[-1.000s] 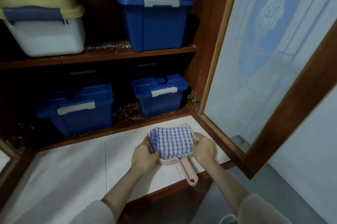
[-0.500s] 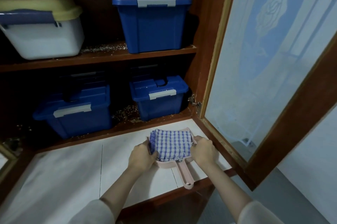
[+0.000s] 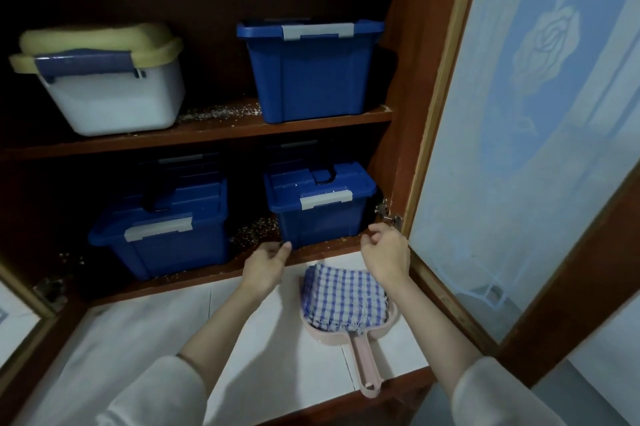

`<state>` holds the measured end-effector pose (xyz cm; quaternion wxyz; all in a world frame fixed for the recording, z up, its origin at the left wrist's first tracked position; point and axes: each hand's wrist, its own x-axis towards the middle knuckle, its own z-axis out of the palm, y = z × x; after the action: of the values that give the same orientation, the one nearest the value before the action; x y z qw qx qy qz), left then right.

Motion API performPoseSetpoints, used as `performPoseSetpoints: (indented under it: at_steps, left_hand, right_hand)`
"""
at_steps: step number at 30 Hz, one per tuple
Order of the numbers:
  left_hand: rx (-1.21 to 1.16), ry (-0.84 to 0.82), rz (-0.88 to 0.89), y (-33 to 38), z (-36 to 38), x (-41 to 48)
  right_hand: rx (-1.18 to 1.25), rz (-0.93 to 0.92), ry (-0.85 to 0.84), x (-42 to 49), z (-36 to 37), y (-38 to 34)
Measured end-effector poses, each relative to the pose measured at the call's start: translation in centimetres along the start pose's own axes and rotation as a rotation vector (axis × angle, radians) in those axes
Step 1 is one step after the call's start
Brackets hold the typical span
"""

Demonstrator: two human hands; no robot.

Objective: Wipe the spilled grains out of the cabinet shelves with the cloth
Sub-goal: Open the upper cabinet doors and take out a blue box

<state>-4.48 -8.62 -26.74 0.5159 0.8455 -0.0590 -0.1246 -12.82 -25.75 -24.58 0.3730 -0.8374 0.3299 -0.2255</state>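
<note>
The wooden cabinet (image 3: pixel 398 79) stands open, its frosted-glass door (image 3: pixel 519 183) swung out to the right. The upper shelf (image 3: pixel 207 134) carries a white bin (image 3: pixel 114 103) with a yellow lid and a blue bin (image 3: pixel 311 79), with spilled grains (image 3: pixel 221 112) scattered between them. The lower shelf (image 3: pixel 194 278) holds two lidded blue bins, the left one (image 3: pixel 166 242) and the right one (image 3: pixel 318 217), with more grains in the gap between. On the tiled ledge (image 3: pixel 156 328) in front lies a pink dustpan (image 3: pixel 367 366) with the folded checked cloth (image 3: pixel 343 297) in it.

The left hand (image 3: pixel 265 266) and right hand (image 3: pixel 386 254) are raised at the right bin's lower corners, fingers loosely curled and empty. It is hard to tell in the dim light whether they touch the bin. The cloth lies below and between the wrists, clear of the fingers.
</note>
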Motion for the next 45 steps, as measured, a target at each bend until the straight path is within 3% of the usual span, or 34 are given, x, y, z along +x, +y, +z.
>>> performPoseSetpoints:
  at_steps: [8, 12, 21, 25, 37, 45]
  left_hand:
    - [-0.142, 0.054, 0.008, 3.6, -1.4, 4.4]
    - [-0.178, 0.037, -0.011, 4.5, -1.3, 5.7]
    - [-0.282, 0.105, -0.051, 4.4, -1.7, 5.6]
    - [-0.290, 0.181, -0.087, 4.0, -3.0, 4.8]
    - [0.003, 0.235, 0.009, 5.3, -3.3, 2.9]
    - [0.075, 0.248, 0.023, 4.7, -3.6, -0.2]
  right_hand:
    - [-0.022, -0.103, -0.160, 4.2, 0.2, -2.4]
    - [0.042, -0.062, -0.215, 5.8, 0.9, -2.9]
    - [0.217, -0.039, 0.190, 4.9, 1.8, -2.3]
    - [0.293, -0.015, 0.274, 4.1, 1.5, -2.6]
    - [0.054, 0.152, -0.086, 6.9, 1.0, -5.5]
    - [0.104, 0.170, 0.030, 4.7, 0.5, -5.2]
